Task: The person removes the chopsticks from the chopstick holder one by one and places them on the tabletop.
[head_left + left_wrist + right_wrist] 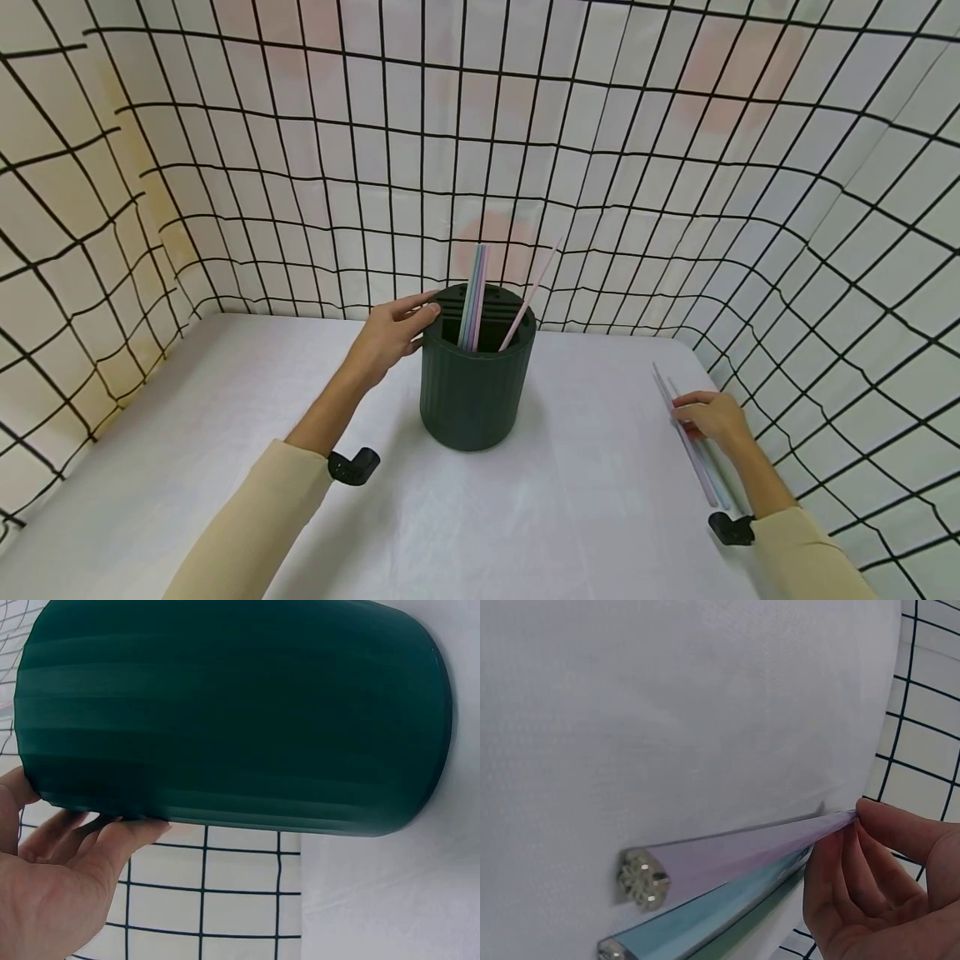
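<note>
Left hand [390, 333], one: thumb at the rim, fingers bent against the side of a green holder [472, 400]. From my remote seat I log this as a hold; the finger pads behind the wall I cannot see.

Green holder, one: ribbed, dark, upright on the white table [585, 467], just to the right of the left fingers and touching them.

Stick bundle [472, 300], one: pastel sticks close together, standing in the holder to the right of the left fingertips. I cannot count them.

Pink stick [522, 308], one: same holder, farther from those fingers, leaning right.

Right hand [708, 415], one: thumb and forefinger pinching a lilac stick [727, 855]; the other fingers are curled beneath. I see its patterned metallic end well back from the pinch, toward the wrist.

Blue stick [705, 915] and green stick [750, 922], one each: just beside the pinched stick, running back from under the right fingers.

Black wire grid [576, 206]: beyond both sets of fingers and close by on the right hand's outer side.
</note>
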{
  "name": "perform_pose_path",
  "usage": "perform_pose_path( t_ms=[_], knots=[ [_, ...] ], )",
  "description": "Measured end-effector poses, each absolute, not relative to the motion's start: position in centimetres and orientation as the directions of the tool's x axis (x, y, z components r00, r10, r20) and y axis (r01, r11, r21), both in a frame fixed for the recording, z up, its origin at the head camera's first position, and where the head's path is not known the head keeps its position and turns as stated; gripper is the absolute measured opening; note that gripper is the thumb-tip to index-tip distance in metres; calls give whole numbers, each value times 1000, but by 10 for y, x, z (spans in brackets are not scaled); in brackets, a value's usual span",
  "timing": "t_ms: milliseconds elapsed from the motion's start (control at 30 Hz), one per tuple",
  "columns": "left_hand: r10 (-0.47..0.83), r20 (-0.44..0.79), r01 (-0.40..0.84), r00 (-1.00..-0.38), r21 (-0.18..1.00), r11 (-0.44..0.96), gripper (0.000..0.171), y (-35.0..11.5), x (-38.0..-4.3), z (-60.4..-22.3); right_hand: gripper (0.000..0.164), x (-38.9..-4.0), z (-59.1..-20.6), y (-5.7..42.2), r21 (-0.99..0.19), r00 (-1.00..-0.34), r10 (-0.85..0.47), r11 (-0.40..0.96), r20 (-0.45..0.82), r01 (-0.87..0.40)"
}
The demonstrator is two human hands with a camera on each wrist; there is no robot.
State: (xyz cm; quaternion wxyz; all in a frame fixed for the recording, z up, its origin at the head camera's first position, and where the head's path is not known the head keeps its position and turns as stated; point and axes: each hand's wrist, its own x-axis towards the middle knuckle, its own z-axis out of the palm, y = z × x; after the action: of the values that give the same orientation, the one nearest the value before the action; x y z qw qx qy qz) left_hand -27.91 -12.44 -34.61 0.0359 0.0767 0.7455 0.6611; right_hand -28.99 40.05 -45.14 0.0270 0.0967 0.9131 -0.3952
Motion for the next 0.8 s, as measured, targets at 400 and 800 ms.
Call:
perform_pose_path(
  t_ms=[400,800],
  knots=[
    [160,49,67,-986,992,108,49,-125,-280,-346,38,-287,-453,398,-709,-974,173,669,-144,223],
    [157,35,52,-987,993,103,48,-124,-278,-346,38,-289,-440,394,-678,-986,145,718,-77,158]
  ],
)
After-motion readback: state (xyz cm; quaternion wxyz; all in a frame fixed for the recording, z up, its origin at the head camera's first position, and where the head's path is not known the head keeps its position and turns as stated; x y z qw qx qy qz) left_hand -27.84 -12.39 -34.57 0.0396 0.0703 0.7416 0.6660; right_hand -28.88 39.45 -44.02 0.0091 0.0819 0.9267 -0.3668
